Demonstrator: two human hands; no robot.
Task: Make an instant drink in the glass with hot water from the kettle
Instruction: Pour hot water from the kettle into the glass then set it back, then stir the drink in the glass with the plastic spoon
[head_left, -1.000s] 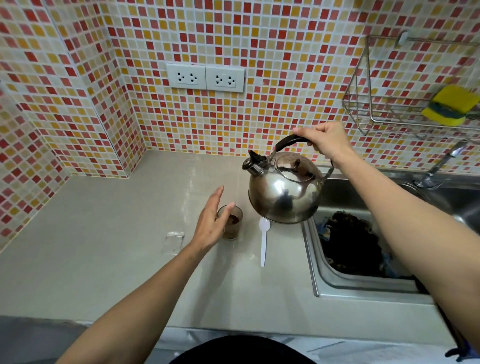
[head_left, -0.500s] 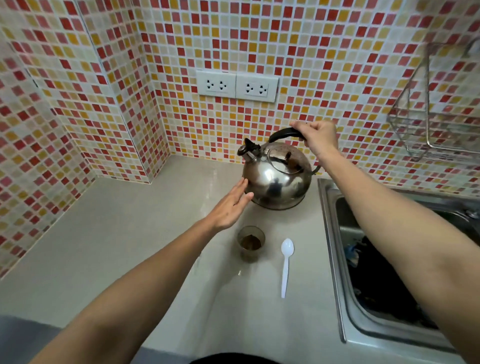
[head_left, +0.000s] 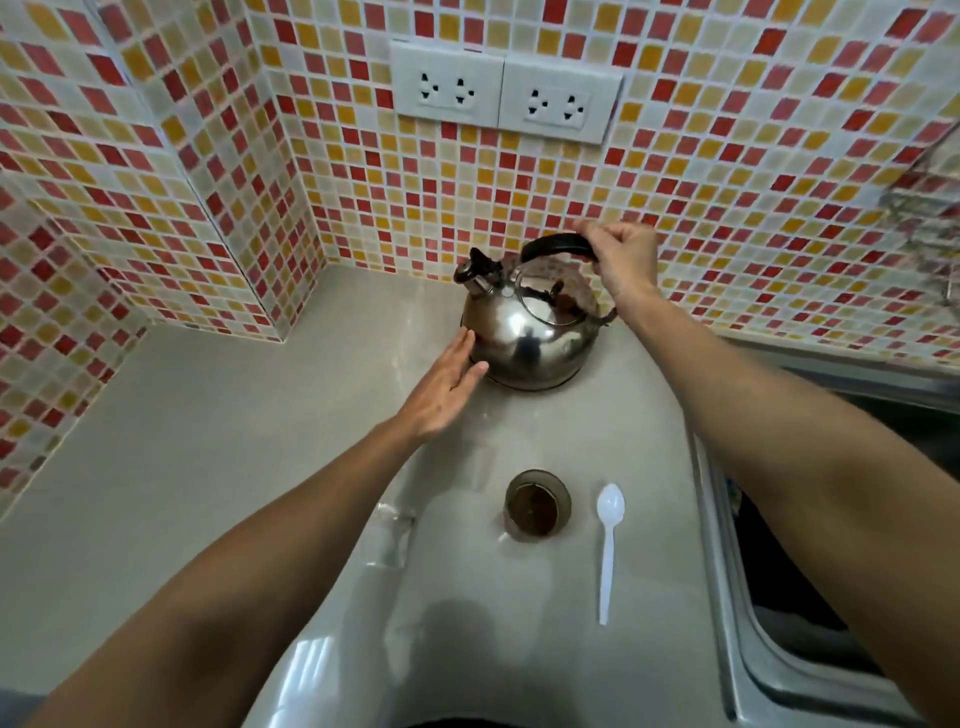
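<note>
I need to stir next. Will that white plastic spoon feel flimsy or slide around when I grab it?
The spoon looks thin and light, so it probably flexes. Lying flat on the glossy counter, it may skid when nudged. Unlikely to roll.

Red, orange and cream mosaic wall tiles (head_left: 727, 156); two white sockets (head_left: 506, 98) mounted above grey table (head_left: 182, 467); steel sink (head_left: 753, 649) at right.

kettle (head_left: 530, 338): polished mirror-bright metal, matt black handle
glass (head_left: 536, 505): clear, smooth
spoon (head_left: 608, 540): white glossy plastic
counter (head_left: 208, 441): smooth grey, soft sheen
wall (head_left: 727, 130): small glazed mosaic tiles
sink (head_left: 748, 644): brushed steel rim
sockets (head_left: 501, 98): white plastic
</note>
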